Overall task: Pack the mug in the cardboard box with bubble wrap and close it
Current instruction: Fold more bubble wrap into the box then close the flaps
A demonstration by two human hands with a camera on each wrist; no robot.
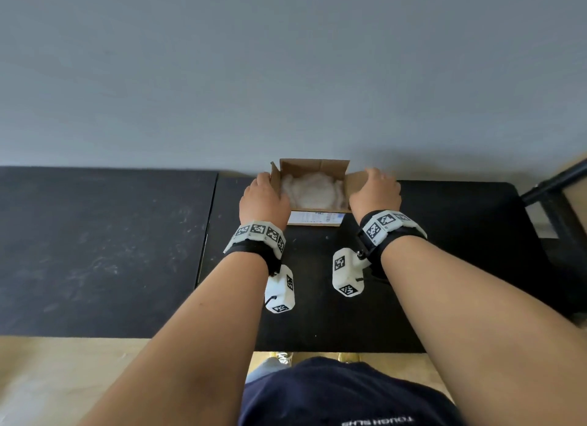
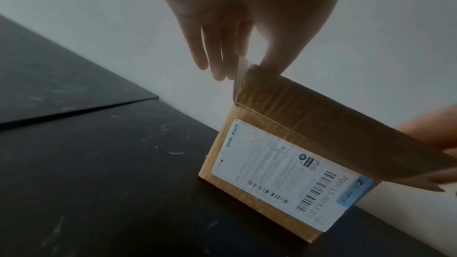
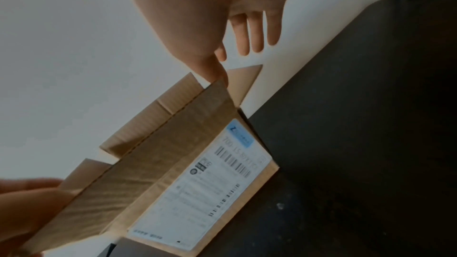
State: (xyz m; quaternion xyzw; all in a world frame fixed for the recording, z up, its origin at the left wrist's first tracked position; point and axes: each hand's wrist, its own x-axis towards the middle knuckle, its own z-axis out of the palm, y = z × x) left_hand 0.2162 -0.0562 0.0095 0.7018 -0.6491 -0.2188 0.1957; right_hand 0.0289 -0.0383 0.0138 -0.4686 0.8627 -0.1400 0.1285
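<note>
On the black desk stands one cardboard box, open, between two hands. The left hand sets its fingers, straight and close together, against the outside of the left flap, thumb on the near flap's corner. Just inside those fingers lies one wad of bubble wrap; the mug cannot be seen. One white shipping label faces the person. The right hand holds the right flap, its fingers straight, thumb at the near flap's corner.
</note>
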